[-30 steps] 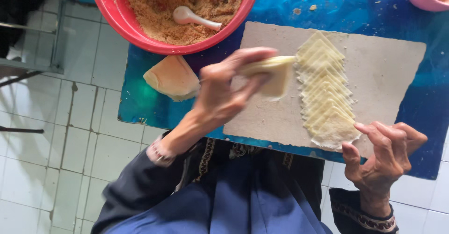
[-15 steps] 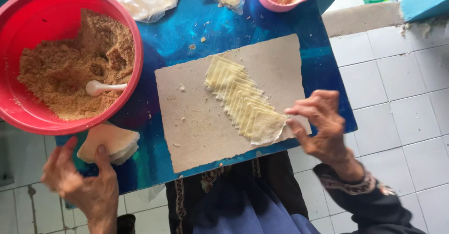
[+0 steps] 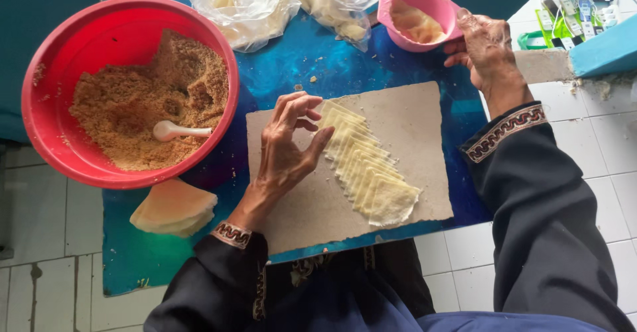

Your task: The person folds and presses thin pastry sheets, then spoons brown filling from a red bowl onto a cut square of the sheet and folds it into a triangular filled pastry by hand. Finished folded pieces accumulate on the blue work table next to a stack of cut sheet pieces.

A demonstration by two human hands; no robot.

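My left hand (image 3: 286,147) rests with fingers spread on a grey board (image 3: 411,113), touching the left side of a fanned row of several pale yellow dough wrappers (image 3: 363,171). My right hand (image 3: 486,48) reaches to the upper right and touches the rim of a small pink bowl (image 3: 419,17) holding a pale paste. A big red bowl (image 3: 126,92) of brown crumbly filling with a white spoon (image 3: 179,131) in it stands at the left. Neither hand holds anything.
A stack of folded wrappers (image 3: 174,207) lies on the blue mat (image 3: 292,66) below the red bowl. Clear plastic bags (image 3: 265,0) with more dough sit at the top. White floor tiles surround the mat; a blue box (image 3: 607,47) sits at the right.
My left hand came up from the lower left onto the board beside the wrappers. My right hand left the near end of the wrapper row and reached to the pink bowl.
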